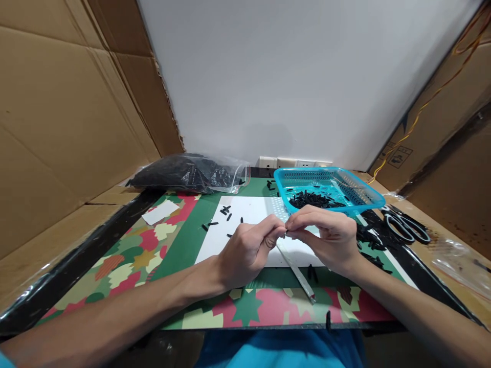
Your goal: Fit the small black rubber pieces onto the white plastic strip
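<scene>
My left hand (251,246) and my right hand (328,237) meet fingertip to fingertip over a white sheet (209,250). Both are closed in a pinch; whatever lies between the fingertips is tiny and mostly hidden, so I cannot make it out. Below them a thin whitish strip (297,273) slants toward the near edge. Small black pieces (226,209) lie scattered on the sheet and around it. Just behind my right hand stands a blue plastic basket (368,198) holding a pile of black pieces (312,200).
A clear bag of black material (184,173) lies at the back left, near a small white paper (160,212). Black-handled scissors (402,225) and more black pieces (370,237) are at the right. Cardboard walls (57,102) flank the table, with sockets (287,162) behind.
</scene>
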